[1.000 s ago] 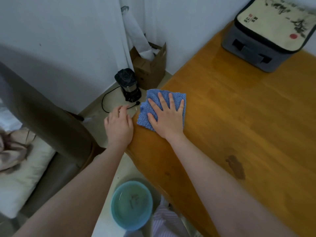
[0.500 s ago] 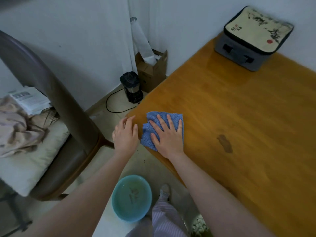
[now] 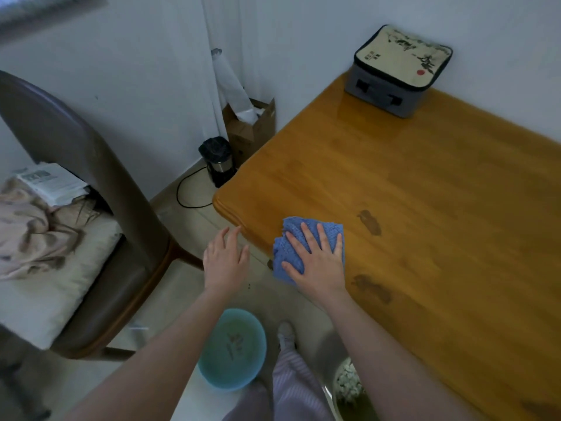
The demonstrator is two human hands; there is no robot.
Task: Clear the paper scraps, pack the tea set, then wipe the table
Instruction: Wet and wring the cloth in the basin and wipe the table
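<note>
Blue cloth [image 3: 293, 230] lies under the right hand [image 3: 317, 264], whose fingers are spread flat, pressing it onto the tabletop's [image 3: 425, 177] near edge close to the near-left corner, with a fold hanging over the rim. The left hand [image 3: 226, 259] hovers just off that edge, fingers loose, holding nothing. With the bag [image 3: 397, 71] closed at the far-left corner, wiping looks to be the step in hand, and the next stroke should carry the cloth right, over the dark stains [image 3: 368, 221] nearby.
</note>
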